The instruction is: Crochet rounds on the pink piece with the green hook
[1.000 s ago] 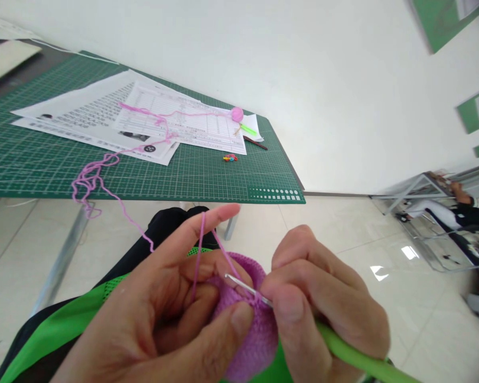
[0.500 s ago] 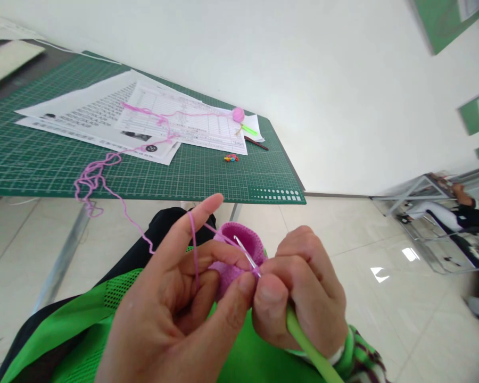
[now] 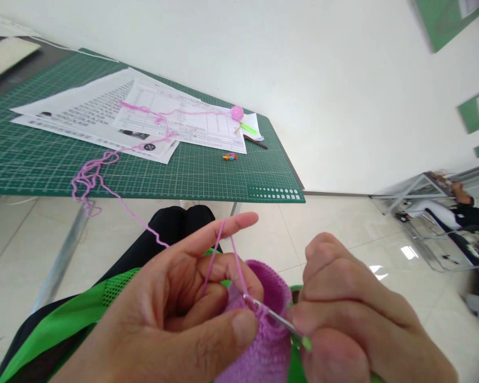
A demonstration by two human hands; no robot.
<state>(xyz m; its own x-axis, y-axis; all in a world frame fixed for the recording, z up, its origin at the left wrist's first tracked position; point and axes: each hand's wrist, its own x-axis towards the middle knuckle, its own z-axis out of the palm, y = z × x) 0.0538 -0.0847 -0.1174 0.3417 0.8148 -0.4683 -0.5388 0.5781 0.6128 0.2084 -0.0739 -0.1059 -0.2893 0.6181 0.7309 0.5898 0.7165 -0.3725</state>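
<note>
While my left hand (image 3: 163, 319) pinches the pink crocheted piece (image 3: 269, 351) just beside its thumb, I see the crochet hook (image 3: 271, 315), clenched in my right hand (image 3: 359, 319), slanting up-left from those fingers, its tip touching the yarn strand (image 3: 238, 263) stretched down from the raised left index finger.

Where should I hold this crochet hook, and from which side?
Take the crochet hook by its green handle, coming from the right: the thin metal shaft points left, its tip in the pink crochet piece that the left hand pinches. The right hand holds it there now.
</note>
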